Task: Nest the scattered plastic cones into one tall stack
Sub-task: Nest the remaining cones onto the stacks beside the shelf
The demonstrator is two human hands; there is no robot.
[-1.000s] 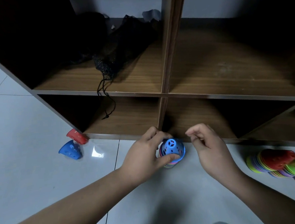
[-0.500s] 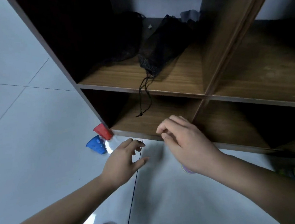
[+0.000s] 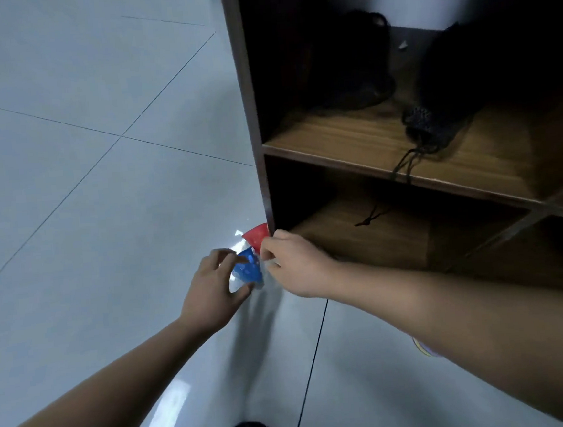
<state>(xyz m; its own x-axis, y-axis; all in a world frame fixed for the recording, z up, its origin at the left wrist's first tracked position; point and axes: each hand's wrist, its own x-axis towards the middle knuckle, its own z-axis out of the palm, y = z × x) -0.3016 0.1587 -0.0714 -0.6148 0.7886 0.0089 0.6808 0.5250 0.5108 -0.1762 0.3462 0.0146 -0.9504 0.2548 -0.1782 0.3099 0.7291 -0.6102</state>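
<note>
Head view. Left hand (image 3: 211, 286) curls round the blue cone (image 3: 248, 270), thumb on its near side, fingers on the far side. The red cone (image 3: 256, 235) lies just beyond it on the tiled floor (image 3: 70, 196), against the left corner of the wooden shelf unit (image 3: 351, 133). Right hand (image 3: 299, 265): fingers bent, tips at the red cone's near edge; whether they grip it is not resolvable, blurred. Only a coloured sliver of the cone stack (image 3: 425, 348) shows, under the right forearm. A black mesh bag (image 3: 434, 123) sits on the upper shelf.

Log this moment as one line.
left hand: grips blue cone | right hand: fingers touch red cone, hold unclear | cones: by shelf unit corner | nesting: not yet done
</note>
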